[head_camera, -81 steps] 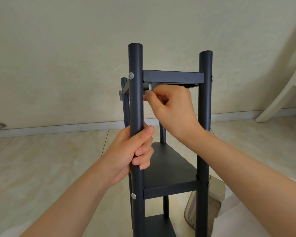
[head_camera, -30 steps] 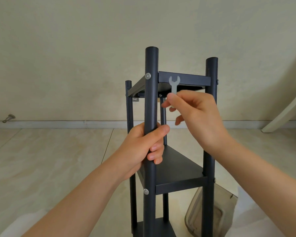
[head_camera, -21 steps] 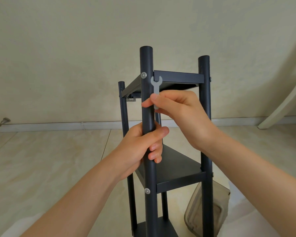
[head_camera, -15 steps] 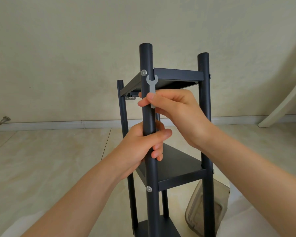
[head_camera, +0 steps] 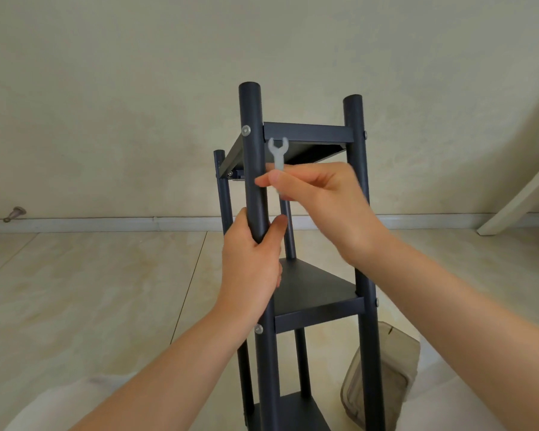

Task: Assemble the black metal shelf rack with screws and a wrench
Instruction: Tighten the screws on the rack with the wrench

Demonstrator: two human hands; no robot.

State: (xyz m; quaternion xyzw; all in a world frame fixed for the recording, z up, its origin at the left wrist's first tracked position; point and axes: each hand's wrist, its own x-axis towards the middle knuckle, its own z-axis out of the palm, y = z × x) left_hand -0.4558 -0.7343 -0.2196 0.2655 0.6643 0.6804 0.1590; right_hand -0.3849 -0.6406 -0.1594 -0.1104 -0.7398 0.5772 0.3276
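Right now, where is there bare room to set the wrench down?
Free: middle shelf, bare between the posts; floor tiles left of the rack, up to the baseboard. Crowded: near post, where left hand grips and right hand pinches the wrench; container at rack's right.

2 bare arms show, uncovered from the wrists to the frame's edge. The slender, smooth left forearm [head_camera: 168, 368] comes in from 7 o'clock and ends in the left hand [head_camera: 252, 269], which is sharp in outline, with the thumb and the back of the hand plainly seen. The right forearm [head_camera: 464, 321] comes in from 4 o'clock and fills more of the view. Its right hand [head_camera: 324, 203] is smeared by blur, so nails and fine lines cannot be read. Soft, matte off-white fabric [head_camera: 72, 396] lies under the left forearm at 7 o'clock, and a like patch sits at 5 o'clock. Whether it is the person's clothing cannot be told.
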